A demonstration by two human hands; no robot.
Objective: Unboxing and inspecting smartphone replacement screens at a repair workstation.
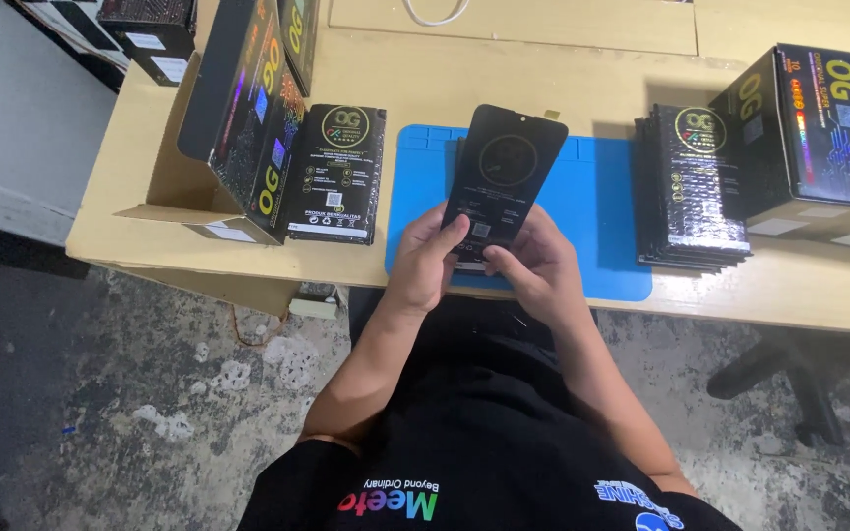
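Fingers: those of the left hand are curled around the lower left edge of a black phone screen panel, with the thumb laid across its face; those of the right hand are wrapped around the lower right corner, so the panel is grasped by both.
Hand pose: both hands are held close together just in front of the body, at the near edge of the tabletop; the forearms are bent and angled inward from the elbows.
Screen panel: it is held tilted, top end away from the body, above the blue work mat.
Left of the mat: a flat black package is laid on the tabletop, just beside an open cardboard box in which a tall black carton is stood.
Right of the mat: a stack of flat black packages is seen, with black printed cartons just beside it.
Floor: stained grey concrete is seen below the tabletop.
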